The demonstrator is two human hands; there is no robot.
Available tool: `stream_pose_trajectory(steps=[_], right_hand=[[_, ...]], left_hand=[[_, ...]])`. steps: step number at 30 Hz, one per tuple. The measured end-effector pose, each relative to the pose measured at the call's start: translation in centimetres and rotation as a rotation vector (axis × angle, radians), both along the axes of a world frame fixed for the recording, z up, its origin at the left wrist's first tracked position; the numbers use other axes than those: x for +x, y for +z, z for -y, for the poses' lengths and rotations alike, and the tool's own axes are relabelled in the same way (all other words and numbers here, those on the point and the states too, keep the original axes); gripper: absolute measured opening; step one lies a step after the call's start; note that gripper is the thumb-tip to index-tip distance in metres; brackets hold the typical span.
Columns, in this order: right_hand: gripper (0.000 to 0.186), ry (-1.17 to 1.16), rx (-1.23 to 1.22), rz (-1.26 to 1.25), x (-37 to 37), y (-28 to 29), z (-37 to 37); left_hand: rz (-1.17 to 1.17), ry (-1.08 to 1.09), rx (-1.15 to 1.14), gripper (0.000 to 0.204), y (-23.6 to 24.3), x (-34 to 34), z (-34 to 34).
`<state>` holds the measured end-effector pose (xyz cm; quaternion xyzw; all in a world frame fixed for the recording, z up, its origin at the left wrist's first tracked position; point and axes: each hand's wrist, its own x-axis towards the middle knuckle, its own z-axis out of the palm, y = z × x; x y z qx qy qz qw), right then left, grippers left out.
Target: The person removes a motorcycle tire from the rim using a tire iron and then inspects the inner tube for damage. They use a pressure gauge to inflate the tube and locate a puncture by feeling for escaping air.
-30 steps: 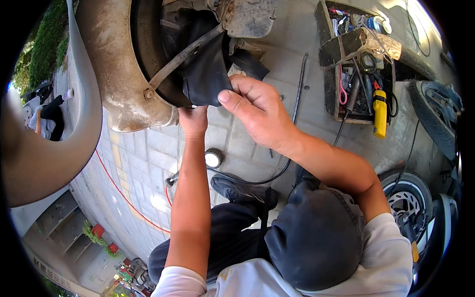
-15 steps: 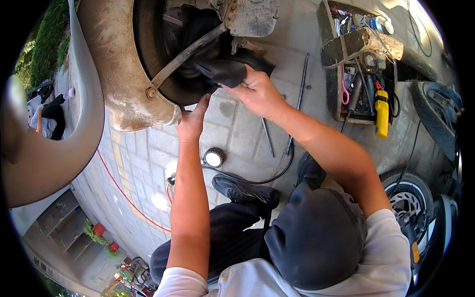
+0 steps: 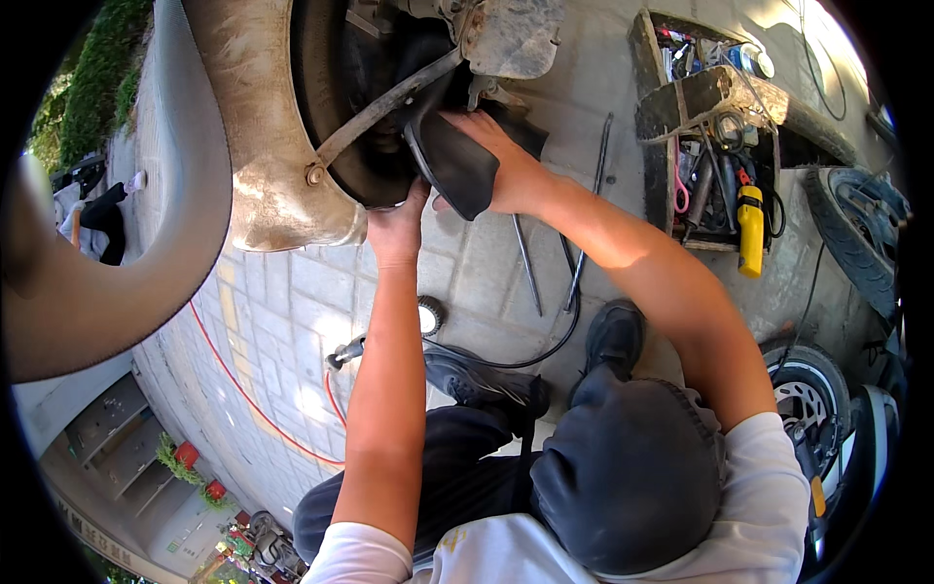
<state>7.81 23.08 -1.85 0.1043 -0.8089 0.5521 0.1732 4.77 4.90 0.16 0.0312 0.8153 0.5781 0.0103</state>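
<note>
Blk rubber flap (image 3: pixel 455 167) hangs just R of the tire (image 3: pixel 316 92). R hand (image 3: pixel 506 167) is behind the flap, apart from L hand (image 3: pixel 397 232) at tire's near end; can't tell if they grip. Tan fender (image 3: pixel 268 180) L of tire, toolbox (image 3: pixel 693 105) well R.

Tyre (image 3: pixel 316 92) inside fender (image 3: pixel 277 200) at left, toolbox (image 3: pixel 658 185) at right, rods (image 3: pixel 527 265) on paving (image 3: pixel 482 282) between

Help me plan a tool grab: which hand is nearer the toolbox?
Right. The right hand, partly behind the black rubber, is left of the toolbox; the left hand, at the tyre, is farther left.
</note>
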Motion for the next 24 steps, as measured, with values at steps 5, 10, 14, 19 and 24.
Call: stream_pose_trajectory(steps=[5,10,14,19,24], right_hand=[[0.050,-0.019,0.145,0.032,-0.8,-0.7,1.0],[0.035,0.007,0.400,0.046,2.4,-3.3,1.9],[0.033,-0.055,-0.290,0.256,2.0,0.4,1.9],[0.028,0.156,-0.950,0.308,-2.2,1.8,2.3],[0.020,-0.084,-0.635,0.234,-2.0,1.4,3.8]], left_hand=[[-0.138,-0.104,-0.224,0.060,0.7,-1.9,3.3],[-0.107,-0.303,-0.265,0.057,2.4,-3.1,3.7],[-0.096,-0.410,-0.296,0.062,2.8,-4.3,5.9],[-0.161,-0.480,-0.318,0.068,3.5,-5.1,5.4],[-0.042,-0.391,-0.222,0.070,3.1,-4.4,6.2]])
